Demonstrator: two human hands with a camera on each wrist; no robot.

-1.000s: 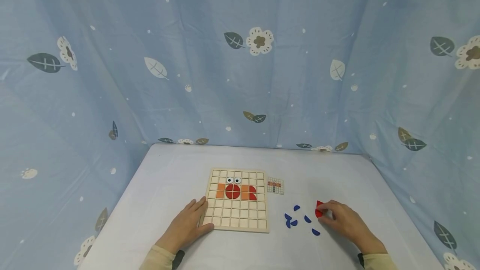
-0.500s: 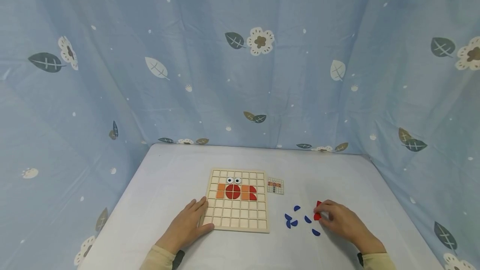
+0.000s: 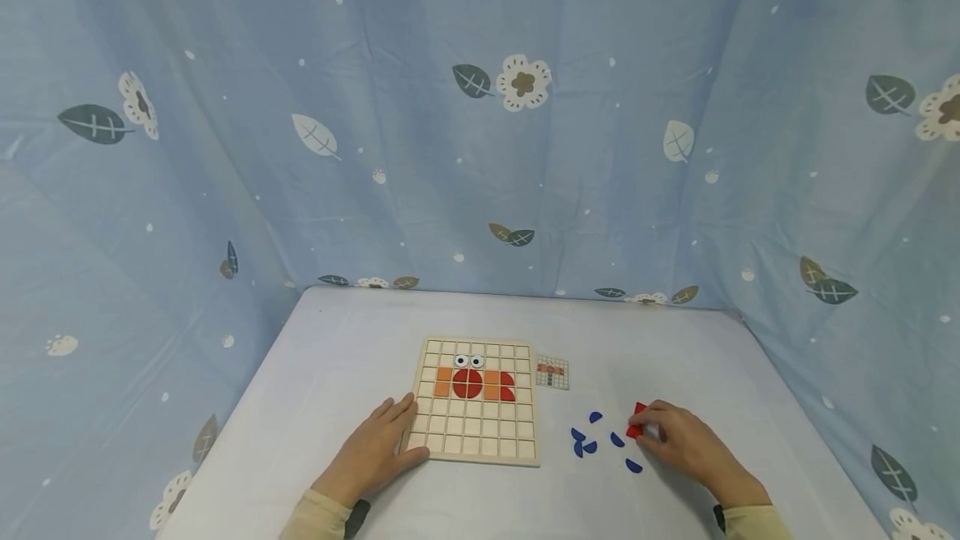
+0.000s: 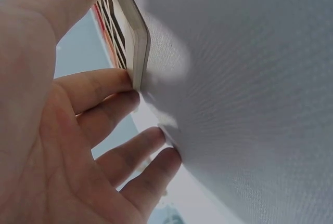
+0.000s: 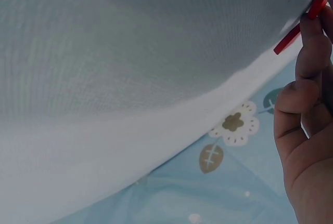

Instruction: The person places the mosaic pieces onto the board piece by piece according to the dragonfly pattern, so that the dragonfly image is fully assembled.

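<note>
My left hand (image 3: 377,444) rests at the near left corner of a wooden grid board (image 3: 474,447), fingers along its side and thumb at the front edge. In the left wrist view, fairly straight fingers (image 4: 106,86) touch the board's rim (image 4: 136,52). Orange squares, red quarter-round pieces and two eye pieces sit in the grid. Over at the right, my right hand (image 3: 693,444) pinches a small red piece (image 5: 317,4) between thumb and fingertips, low at the table. A second red piece (image 5: 287,39) lies beside the fingertips; the exact shape of both is partly hidden.
Several blue half-round pieces (image 3: 617,439) lie scattered between the board and my right hand. A small pattern card (image 3: 552,372) lies against the board's right side. The white table (image 3: 645,348) meets a blue printed curtain (image 3: 420,190) behind and at the sides.
My right hand has shifted slightly left, and the red pieces under its fingertips have moved a little with it. The left hand and the board stay in place.
</note>
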